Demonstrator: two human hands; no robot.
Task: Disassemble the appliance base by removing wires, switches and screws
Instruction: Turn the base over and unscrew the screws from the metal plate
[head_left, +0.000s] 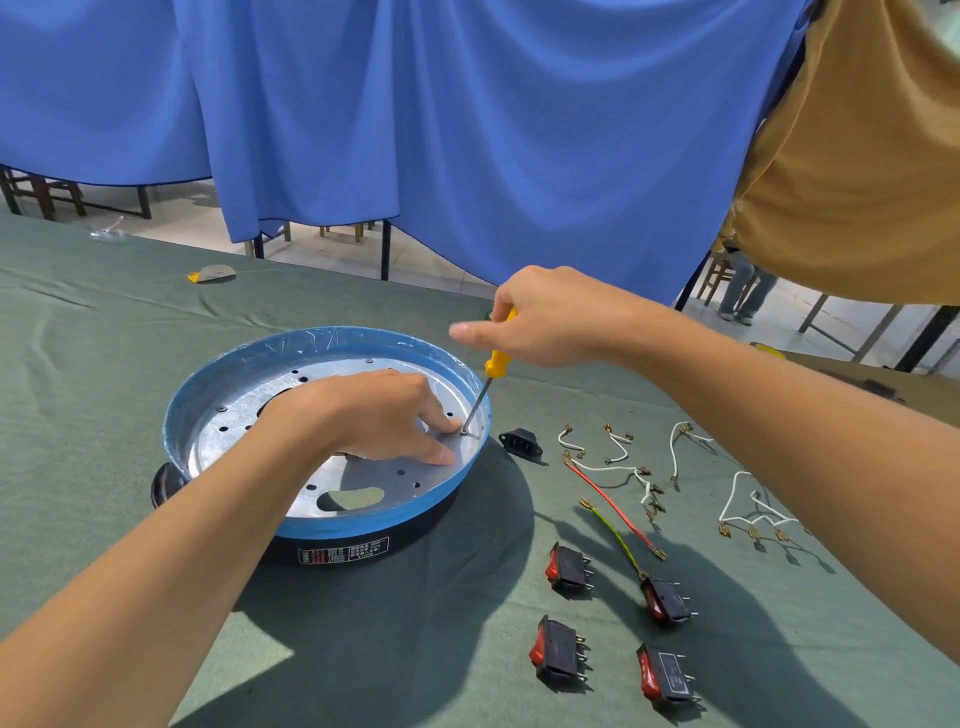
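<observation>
I am closing my right hand (545, 317) around the yellow screwdriver (496, 364), its tip sitting on a screw (464, 431) just below that grip, near the rim of the appliance base (332, 519). My left hand (374, 415) is lying flat on the metal plate (363, 483) beside the tip, fingers open, gripping nothing. I am judging the screw small and slippery, best pinched by its head, while the stiff base wants holding down.

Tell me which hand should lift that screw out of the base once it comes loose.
Probably the left hand: its fingertips already rest on the metal plate right beside the screw. The right hand is shut on the yellow screwdriver, whose tip sits on that screw.
</observation>
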